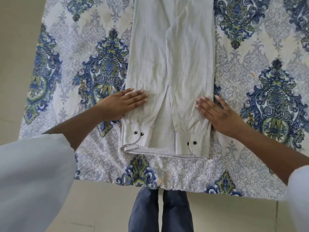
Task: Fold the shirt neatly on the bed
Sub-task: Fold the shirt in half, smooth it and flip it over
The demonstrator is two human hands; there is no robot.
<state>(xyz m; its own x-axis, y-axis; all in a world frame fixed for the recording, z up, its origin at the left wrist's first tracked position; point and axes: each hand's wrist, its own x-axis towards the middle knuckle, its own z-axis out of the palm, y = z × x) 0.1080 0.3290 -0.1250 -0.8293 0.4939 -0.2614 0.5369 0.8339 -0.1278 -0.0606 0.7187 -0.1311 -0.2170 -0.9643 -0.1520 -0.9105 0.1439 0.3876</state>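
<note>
Head view: pale shirt [168,77] lying lengthwise mid-bed [250,164], sleeves folded in, cuffs toward 6 o'clock. Left hand [123,102] flat and open at 9 o'clock edge; right hand [217,113] flat, open, at 3 o'clock edge. Nothing gripped.

A patterned bedsheet [234,67] — white ground, blue and green medallions, grey damask between them — covers the whole surface. Beige floor [103,203] shows at the left and below, with blue trousers [160,213] at the lower edge.
</note>
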